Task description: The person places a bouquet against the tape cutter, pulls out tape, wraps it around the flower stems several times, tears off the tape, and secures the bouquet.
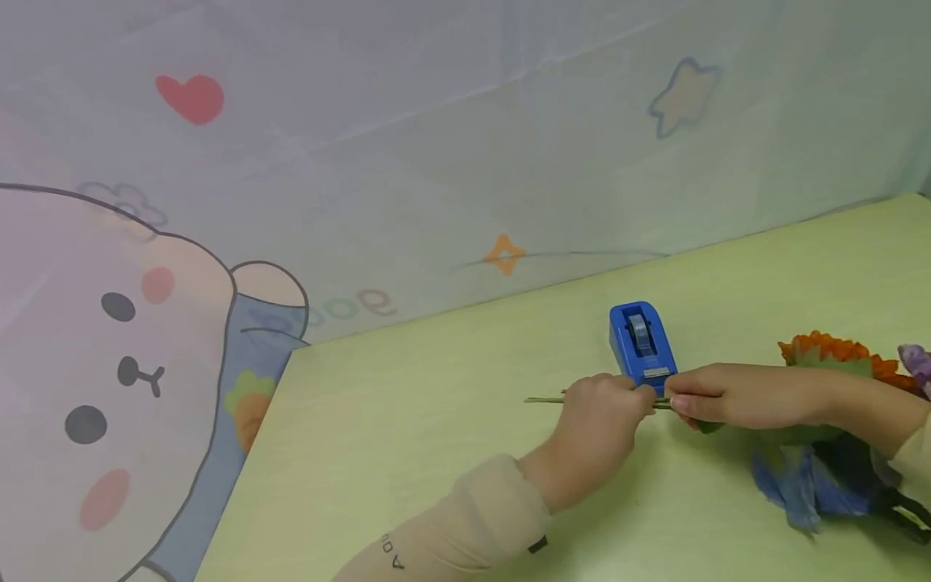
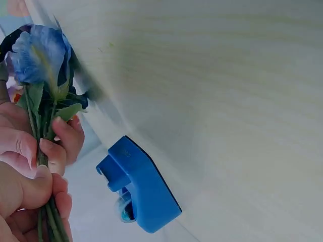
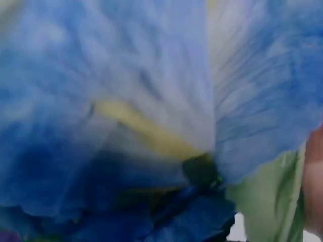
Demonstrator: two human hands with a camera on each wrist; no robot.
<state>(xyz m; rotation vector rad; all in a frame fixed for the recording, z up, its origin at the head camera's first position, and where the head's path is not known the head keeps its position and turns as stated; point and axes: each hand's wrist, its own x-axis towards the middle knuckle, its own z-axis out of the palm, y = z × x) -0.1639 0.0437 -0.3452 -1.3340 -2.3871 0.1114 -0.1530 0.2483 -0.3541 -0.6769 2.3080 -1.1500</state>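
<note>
A bunch of artificial flowers is held sideways over the table, its heads to the right: an orange flower, a purple one and a blue one. My left hand grips the green stems near their cut ends. Just beside it, my right hand pinches the same stems closer to the flower heads. A blue tape dispenser stands right behind both hands, a roll of clear tape in it. In the right wrist view, blue petals cover most of the picture.
The pale green table stretches under the hands. Behind it hangs a light cloth printed with a heart, stars and a bear, which also covers the left side.
</note>
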